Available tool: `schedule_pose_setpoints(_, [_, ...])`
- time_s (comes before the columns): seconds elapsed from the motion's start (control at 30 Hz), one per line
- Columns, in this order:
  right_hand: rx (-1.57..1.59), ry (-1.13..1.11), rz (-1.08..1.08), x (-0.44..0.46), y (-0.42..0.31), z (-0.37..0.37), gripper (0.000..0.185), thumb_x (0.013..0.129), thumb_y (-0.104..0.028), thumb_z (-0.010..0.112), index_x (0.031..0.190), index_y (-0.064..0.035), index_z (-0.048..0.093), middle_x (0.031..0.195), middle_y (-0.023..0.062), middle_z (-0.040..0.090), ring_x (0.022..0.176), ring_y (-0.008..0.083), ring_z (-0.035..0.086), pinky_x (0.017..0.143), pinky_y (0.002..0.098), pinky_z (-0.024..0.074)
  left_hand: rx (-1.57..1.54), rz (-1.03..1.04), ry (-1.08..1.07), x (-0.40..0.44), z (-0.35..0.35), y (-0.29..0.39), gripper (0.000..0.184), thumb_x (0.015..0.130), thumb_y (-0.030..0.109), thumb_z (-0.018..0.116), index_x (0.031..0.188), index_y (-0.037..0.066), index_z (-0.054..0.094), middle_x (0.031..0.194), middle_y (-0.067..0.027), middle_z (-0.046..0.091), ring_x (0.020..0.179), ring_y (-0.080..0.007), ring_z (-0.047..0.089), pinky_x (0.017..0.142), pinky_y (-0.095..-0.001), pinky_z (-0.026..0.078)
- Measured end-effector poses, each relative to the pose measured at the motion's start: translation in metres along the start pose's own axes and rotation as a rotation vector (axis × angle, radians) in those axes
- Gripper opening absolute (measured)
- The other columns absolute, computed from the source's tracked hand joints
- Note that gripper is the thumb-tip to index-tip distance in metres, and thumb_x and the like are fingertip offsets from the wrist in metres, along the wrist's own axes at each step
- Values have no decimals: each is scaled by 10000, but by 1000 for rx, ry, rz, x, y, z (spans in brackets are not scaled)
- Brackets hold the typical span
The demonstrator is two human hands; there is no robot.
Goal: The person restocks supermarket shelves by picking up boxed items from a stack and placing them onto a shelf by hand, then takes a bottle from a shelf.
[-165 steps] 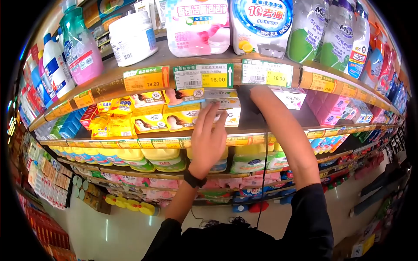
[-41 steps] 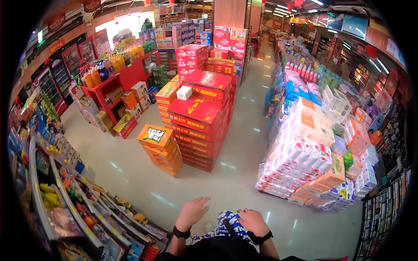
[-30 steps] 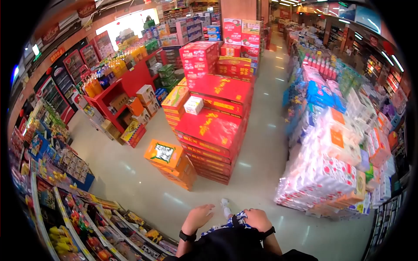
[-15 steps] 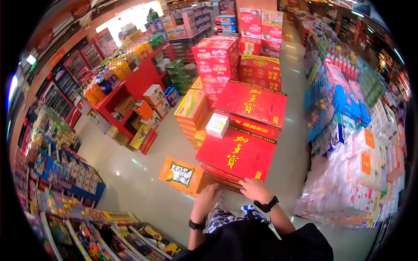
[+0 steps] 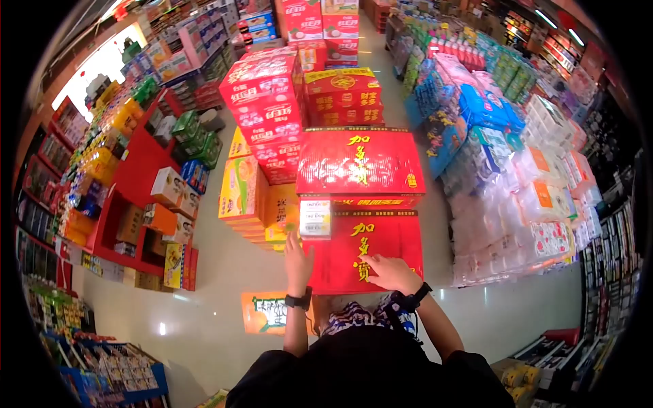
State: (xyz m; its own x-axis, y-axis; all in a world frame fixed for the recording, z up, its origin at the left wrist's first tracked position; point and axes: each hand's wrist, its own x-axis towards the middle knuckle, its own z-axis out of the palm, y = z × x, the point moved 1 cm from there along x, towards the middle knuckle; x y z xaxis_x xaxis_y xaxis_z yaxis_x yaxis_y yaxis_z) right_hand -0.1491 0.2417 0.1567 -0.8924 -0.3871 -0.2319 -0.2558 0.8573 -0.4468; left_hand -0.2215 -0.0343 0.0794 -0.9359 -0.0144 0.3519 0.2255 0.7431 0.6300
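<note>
In the head view, I am judging this as the approach to the small white box [image 5: 315,217], which is sitting mid-frame on the left rear corner of the near red carton [image 5: 333,268]. My left hand [image 5: 297,265] is opening emptily just below it; my right hand [image 5: 393,273] is spreading loosely over the carton, showing nothing held. Gripping the box would be calling for fingers around its sides. My palms are hiding, fingertip contact is staying unclear, and the dark rim is cutting off the outer shelves [image 5: 112,370].
</note>
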Motion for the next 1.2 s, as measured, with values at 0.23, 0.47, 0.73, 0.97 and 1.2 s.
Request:
schedule_pose_setpoints(0.23, [32, -43, 147, 59, -6, 3, 470, 949, -312, 675, 1350, -110, 537, 1472, 216, 517, 1048, 408, 693, 867, 502, 564, -254, -98, -84, 16, 11, -7, 576, 921, 77, 710, 1419, -20, 438, 1291, -306, 599, 1159, -480, 610, 940, -497, 523])
schedule_pose_setpoints(0.47, [277, 342, 108, 120, -34, 41, 220, 941, -231, 651, 1099, -87, 601, 1213, 154, 605, 946, 387, 682, 779, 494, 556, -216, -91, -225, 0, 1, -11, 355, 883, 124, 772, 1182, 43, 600, 1070, -145, 660, 960, -337, 687, 811, -442, 545])
schedule_pose_setpoints(0.73, [219, 448, 173, 103, -49, 47, 341, 892, -77, 628, 1203, 13, 521, 927, 228, 672, 799, 428, 687, 653, 538, 542, -102, -96, -416, -10, -12, 2, 373, 834, 155, 795, 1115, 40, 578, 1039, -164, 639, 938, -391, 685, 741, -481, 546])
schedule_pose_setpoints(0.97, [152, 229, 146, 54, -44, 59, 466, 884, -45, 598, 1342, 13, 528, 931, 211, 689, 795, 392, 709, 611, 511, 531, 168, 72, -484, -26, 9, 9, 533, 806, 189, 796, 1258, 26, 565, 1075, -202, 655, 915, -428, 695, 745, -495, 574])
schedule_pose_setpoints(1.2, [145, 406, 129, 22, -21, 97, 512, 885, -106, 645, 1374, -21, 522, 770, 164, 678, 714, 363, 711, 568, 476, 533, 354, 186, -587, -33, 20, 50, 513, 781, 171, 791, 1224, 34, 574, 1016, -210, 671, 850, -423, 702, 689, -489, 570])
